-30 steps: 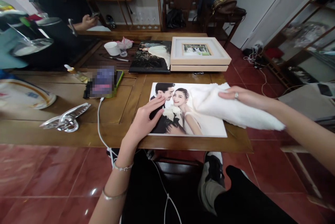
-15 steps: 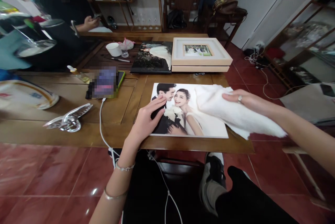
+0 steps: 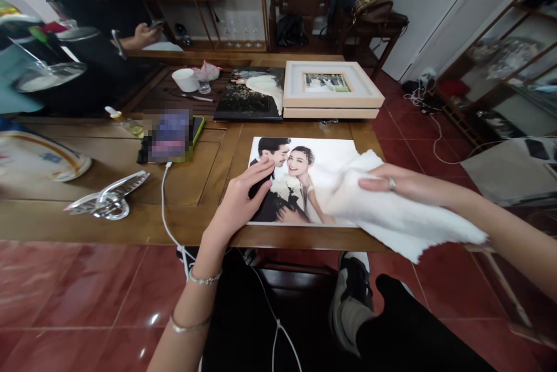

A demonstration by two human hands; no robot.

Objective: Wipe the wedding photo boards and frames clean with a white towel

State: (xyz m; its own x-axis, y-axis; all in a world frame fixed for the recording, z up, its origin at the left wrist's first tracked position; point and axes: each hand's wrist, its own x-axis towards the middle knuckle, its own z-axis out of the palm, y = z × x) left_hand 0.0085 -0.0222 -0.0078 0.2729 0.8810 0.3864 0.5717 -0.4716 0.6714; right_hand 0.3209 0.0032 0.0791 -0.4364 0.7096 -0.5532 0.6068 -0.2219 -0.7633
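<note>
While left hand (image 3: 241, 201), fingers open, pins left end of glossy rectangular wedding print (image 3: 304, 151), right hand (image 3: 404, 186), fingers flat, presses white fluffy cloth (image 3: 391, 222) at right

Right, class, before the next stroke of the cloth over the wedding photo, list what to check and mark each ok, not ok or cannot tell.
1. Left hand flat on the photo print, pinning it: ok.
2. Right hand pressing the white cloth onto the print: ok.
3. Print wholly on the table: ok.
4. Cloth's loose end on the table: not ok, it hangs past the edge.
5. White cable apart from the print: ok.
6. Print free of dust: cannot tell.
</note>
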